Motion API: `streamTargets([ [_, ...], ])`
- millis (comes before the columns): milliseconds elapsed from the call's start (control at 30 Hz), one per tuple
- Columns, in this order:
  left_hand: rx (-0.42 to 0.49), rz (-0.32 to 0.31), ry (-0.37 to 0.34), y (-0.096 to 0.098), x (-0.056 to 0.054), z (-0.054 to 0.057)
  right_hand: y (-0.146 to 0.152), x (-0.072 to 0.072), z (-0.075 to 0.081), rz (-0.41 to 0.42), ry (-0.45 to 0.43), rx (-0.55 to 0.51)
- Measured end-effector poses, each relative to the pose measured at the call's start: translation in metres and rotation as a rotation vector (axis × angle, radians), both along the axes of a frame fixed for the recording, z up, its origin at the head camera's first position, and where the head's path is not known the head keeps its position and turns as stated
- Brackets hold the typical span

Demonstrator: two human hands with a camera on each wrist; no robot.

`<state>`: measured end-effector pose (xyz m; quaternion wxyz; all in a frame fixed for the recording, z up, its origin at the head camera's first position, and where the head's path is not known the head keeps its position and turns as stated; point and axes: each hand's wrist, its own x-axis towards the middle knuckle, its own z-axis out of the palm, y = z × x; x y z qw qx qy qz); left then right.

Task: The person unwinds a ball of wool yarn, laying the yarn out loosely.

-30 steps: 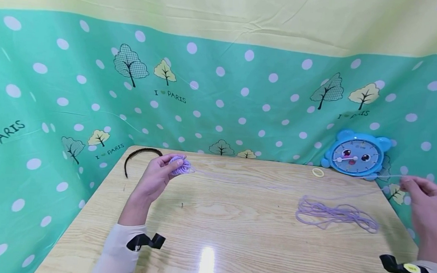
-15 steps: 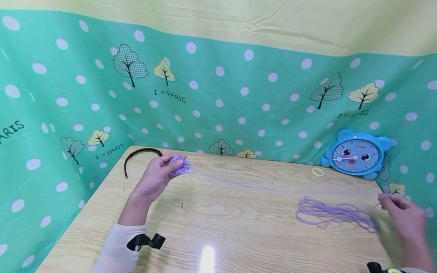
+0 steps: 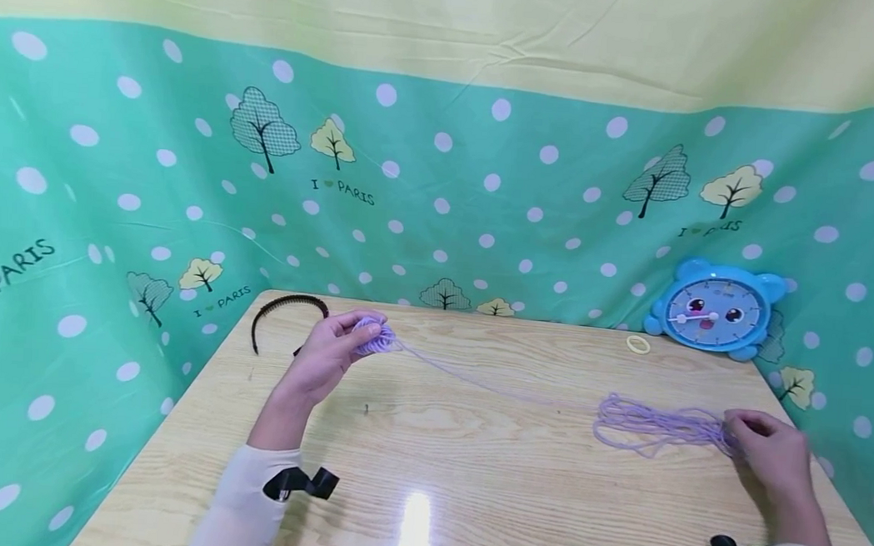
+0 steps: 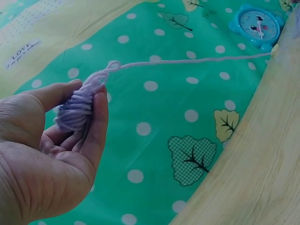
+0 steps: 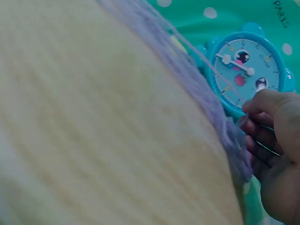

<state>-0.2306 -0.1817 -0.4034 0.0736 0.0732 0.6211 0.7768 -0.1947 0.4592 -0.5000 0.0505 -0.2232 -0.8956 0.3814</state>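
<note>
In the head view, my left hand holds a small wound ball of lilac yarn above the table's far left part. The left wrist view shows the wound ball gripped between thumb and fingers. From it a single yarn strand runs right. Loose loops of the same yarn lie on the table at the right. My right hand is at the right end of these loops. In the right wrist view, its thumb and forefinger pinch the thin strand beside the loops.
A blue bear-shaped clock leans against the green dotted cloth at the back right. Near it lies a pale yellow ring. A black toothed headband lies at the table's back left corner.
My right hand has come left and down from beyond the table's right side to the loose loops. The strand, taut before, now sags. My left hand has stayed almost in place.
</note>
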Motion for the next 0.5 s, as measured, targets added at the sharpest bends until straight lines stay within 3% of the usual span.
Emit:
streamTargets([
  [133,-0.005,-0.012,-0.002,0.004,0.0,0.0,-0.007,0.003,0.002,-0.007,0.041,0.019],
  [267,-0.017,-0.016,0.0,0.004,0.0,-0.001,-0.023,0.002,0.02,-0.013,0.115,-0.045],
  [500,-0.022,-0.009,0.004,0.005,0.0,-0.001,-0.075,-0.012,0.051,0.108,0.28,-0.12],
])
